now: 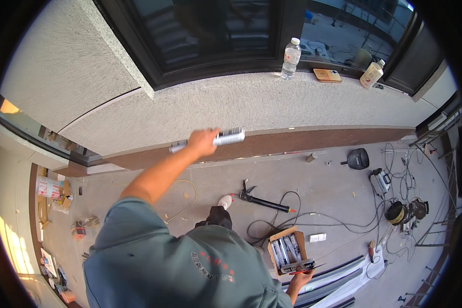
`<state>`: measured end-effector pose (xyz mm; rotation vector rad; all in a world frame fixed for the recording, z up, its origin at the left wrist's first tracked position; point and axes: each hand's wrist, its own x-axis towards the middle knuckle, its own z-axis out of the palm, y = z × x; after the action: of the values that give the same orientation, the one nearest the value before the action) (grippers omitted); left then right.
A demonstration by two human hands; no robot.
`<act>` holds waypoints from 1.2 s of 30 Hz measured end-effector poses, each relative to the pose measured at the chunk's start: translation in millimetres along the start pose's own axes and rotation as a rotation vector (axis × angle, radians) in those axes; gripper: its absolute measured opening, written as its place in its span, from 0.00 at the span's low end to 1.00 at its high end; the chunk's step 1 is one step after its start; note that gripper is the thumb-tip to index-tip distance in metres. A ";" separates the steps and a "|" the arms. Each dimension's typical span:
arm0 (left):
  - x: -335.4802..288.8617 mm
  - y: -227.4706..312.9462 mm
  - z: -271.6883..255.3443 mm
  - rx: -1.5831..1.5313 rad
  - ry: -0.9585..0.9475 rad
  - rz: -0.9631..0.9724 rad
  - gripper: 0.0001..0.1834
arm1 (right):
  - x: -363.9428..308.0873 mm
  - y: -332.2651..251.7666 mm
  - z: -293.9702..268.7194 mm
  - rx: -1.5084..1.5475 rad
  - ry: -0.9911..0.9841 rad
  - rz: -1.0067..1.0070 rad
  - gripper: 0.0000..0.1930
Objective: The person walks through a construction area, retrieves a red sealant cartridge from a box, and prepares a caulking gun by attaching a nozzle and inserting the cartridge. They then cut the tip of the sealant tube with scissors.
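My left hand (pixel 204 143), stretched out in front of the low textured wall, is closed around a silver-white sealant cartridge (pixel 231 136) by its middle. Both ends of the tube stick out past my fingers. At the lower right my right hand (pixel 301 280) is closed on a slim red tool (pixel 295 272), whose kind I cannot make out. Just beyond it stands an open cardboard box (pixel 275 237) with several sealant cartridges (pixel 287 250) inside. A black caulking gun (pixel 264 201) with a red tip lies on the floor near my shoe.
A water bottle (pixel 291 59), a phone (pixel 327 75) and a beige bottle (pixel 372 74) stand along the window ledge. Cables (pixel 333 219), a dustpan (pixel 358 158), a grey machine (pixel 380 181) and long grey strips (pixel 333 281) lie to the right. Boxes (pixel 79 230) are at the left.
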<state>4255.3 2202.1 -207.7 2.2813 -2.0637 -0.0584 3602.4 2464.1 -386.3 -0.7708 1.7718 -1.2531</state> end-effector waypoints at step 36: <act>-36.8 158.8 -51.2 -1.216 -0.702 0.816 0.46 | -100.0 -359.6 293.2 0.079 -0.471 -0.246 0.31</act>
<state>4097.7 2224.1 -145.6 0.6683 -2.0205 -1.6531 3916.5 2301.0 -70.0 -1.1566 1.2685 -1.1685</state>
